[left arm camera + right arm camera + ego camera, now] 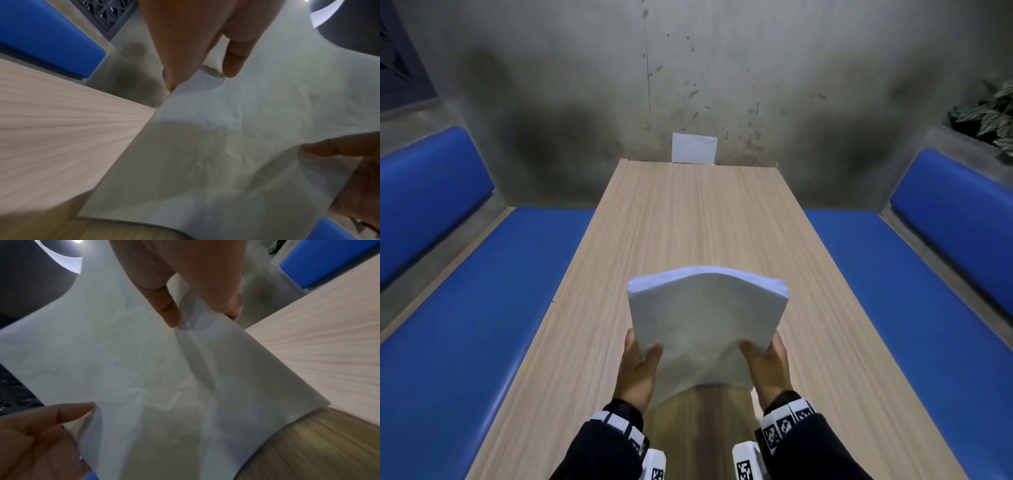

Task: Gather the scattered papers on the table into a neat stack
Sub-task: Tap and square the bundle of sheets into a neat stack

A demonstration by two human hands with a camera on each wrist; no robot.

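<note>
A stack of white papers stands tilted above the near end of the wooden table, bowed across its width. My left hand grips its lower left edge, thumb on the front sheet. My right hand grips the lower right edge the same way. The left wrist view shows the stack from below, with my left hand pinching its edge. From the right wrist, the sheets fill the frame, pinched by my right hand. The stack's lower edge hangs just above the table.
One white sheet leans upright against the grey wall at the table's far end. Blue padded benches run along both sides of the table. A potted plant sits on a ledge at the far right.
</note>
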